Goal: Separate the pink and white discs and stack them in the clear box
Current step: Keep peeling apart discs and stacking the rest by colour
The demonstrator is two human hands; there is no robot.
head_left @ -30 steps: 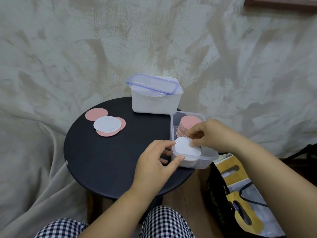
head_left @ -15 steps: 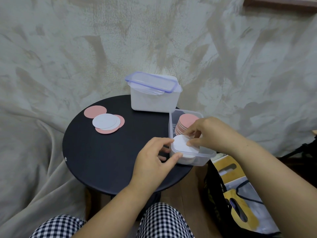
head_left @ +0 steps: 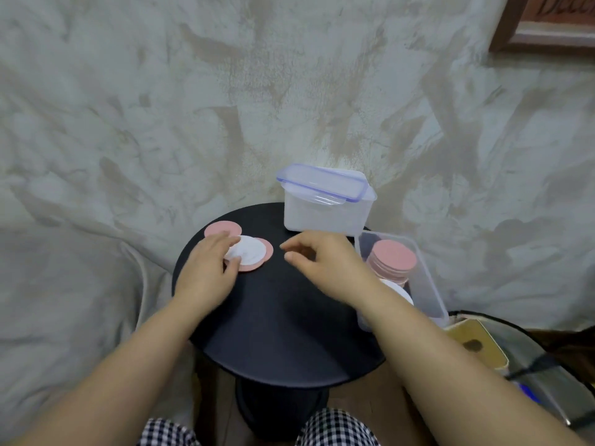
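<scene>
A round black table (head_left: 277, 333) carries loose pink and white discs (head_left: 249, 254) at far left, a lidded container (head_left: 325, 204) far (its lid blue-rimmed), and a clear box (head_left: 425, 284) right.

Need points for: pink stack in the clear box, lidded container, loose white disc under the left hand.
pink stack (head_left: 392, 254), head view, top disc's face.
lidded container (head_left: 325, 214), head view, front wall.
loose white disc (head_left: 252, 252), head view, exposed face right of the left hand's fingers.
</scene>
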